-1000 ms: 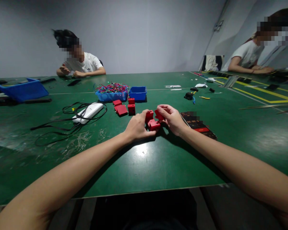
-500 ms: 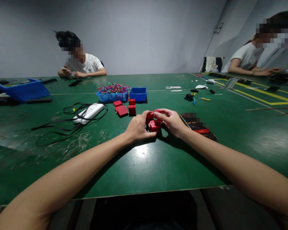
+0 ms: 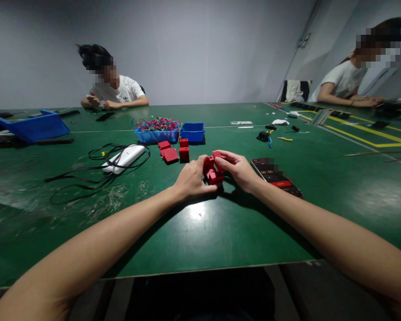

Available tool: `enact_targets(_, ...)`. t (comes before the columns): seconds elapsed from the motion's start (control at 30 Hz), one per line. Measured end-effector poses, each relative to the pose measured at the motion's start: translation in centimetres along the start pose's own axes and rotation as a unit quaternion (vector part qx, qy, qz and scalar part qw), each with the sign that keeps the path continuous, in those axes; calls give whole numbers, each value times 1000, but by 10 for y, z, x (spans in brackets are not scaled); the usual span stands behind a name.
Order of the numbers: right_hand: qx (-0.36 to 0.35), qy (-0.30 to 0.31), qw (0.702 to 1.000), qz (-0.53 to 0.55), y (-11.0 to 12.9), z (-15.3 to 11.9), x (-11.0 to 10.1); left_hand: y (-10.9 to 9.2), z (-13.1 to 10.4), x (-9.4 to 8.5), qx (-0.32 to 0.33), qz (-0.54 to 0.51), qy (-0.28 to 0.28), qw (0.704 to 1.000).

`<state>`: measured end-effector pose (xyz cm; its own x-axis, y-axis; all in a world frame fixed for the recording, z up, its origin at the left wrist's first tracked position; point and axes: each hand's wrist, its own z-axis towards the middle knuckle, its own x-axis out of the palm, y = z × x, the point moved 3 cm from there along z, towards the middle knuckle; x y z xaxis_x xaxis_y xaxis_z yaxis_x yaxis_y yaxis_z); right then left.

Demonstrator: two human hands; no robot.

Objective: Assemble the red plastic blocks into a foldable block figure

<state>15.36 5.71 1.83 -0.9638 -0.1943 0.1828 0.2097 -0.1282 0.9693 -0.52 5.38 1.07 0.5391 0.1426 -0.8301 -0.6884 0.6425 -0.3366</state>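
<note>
Head view: boxy, smooth-faced red blocks (image 3: 215, 177)

Grey wall (image 3: 203, 53); green table (image 3: 173, 240) — scuffed, glossy

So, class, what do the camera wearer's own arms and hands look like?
The left hand and right hand are bare: no gloves, and no rings that show. The left forearm and right forearm are also uncovered, with no sleeve, watch or bracelet in view.
</note>
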Motion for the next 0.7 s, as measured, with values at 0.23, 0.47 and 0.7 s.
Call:
enact_targets(0.23, 27, 1, 1000, -1, -2, 0, -2, 0, 1, 1, 3, -13, 4, 1000)
enact_targets(0.47, 10, 32, 999, -37, 0, -1, -1, 1, 3, 5, 30, -25, 15, 999)
enact_targets(0.7, -35, 39, 994, -96, 2, -2, -1, 4, 2, 6, 19, -56, -6, 998)
